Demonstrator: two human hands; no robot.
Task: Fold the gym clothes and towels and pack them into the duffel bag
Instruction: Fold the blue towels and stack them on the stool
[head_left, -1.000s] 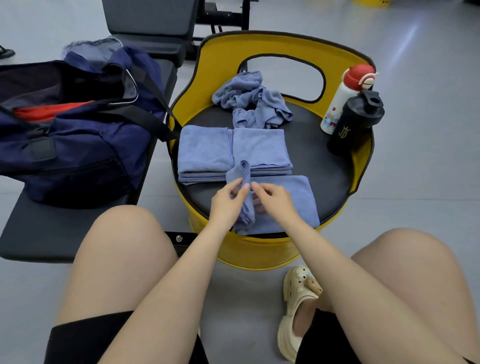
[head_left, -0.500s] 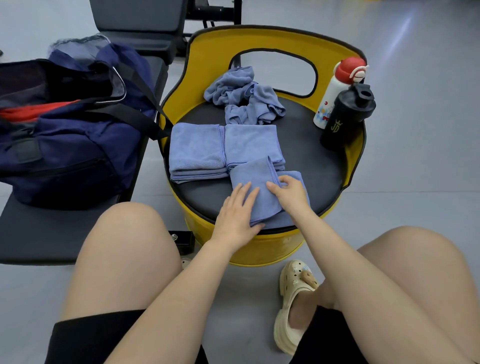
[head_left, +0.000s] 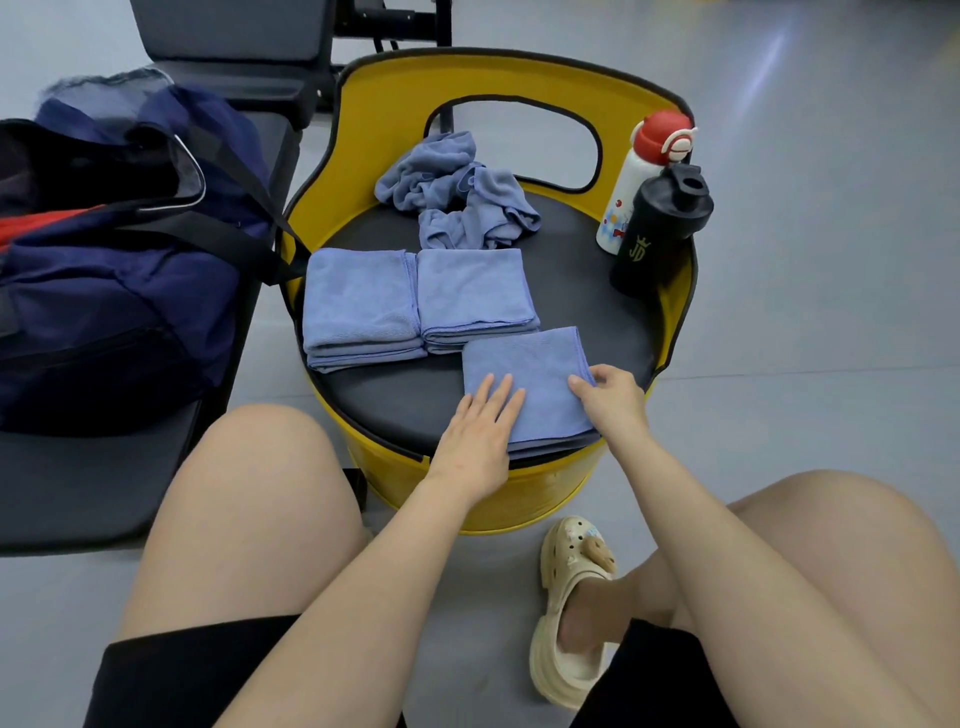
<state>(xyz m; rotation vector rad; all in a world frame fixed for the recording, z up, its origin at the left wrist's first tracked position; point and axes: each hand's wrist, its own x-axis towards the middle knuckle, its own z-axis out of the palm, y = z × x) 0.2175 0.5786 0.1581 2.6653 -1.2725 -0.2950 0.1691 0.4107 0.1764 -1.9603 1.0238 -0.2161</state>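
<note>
**Third towel folded flat, none of the three packed yet**

Pressing down on a freshly folded blue towel (head_left: 524, 384) at the centre of the frame, the left hand (head_left: 478, 441) lies flat with straight fingers on the towel's lower left part. The right hand (head_left: 613, 400) curls its fingers at the towel's right edge and seems to pinch it, squaring up the layers. This towel is a neat square of several layers, its lower edge hanging just over the rim of the round black seat pad (head_left: 587, 291) of a yellow barrel stool (head_left: 498, 499), which serves as the worktop.

Just above and to the left sit two more folded towels side by side: the left folded towel (head_left: 358, 306) and the middle folded towel (head_left: 472, 291), touching each other, the newest one overlapping the middle one's lower right corner. Further up, near the stool's back, a crumpled blue pile (head_left: 457, 197) is unfolded; whether it is one piece or more I cannot tell.

By my judgement the work is about midway: three towels are folded, the pile remains, and none of these is packed. The navy duffel bag (head_left: 119, 291) stands open on a dark bench (head_left: 78, 483) at the left of the frame, something red showing inside.

At the upper right of the seat stand a white bottle with red cap (head_left: 644, 176) and a black shaker bottle (head_left: 660, 228), touching.
</note>
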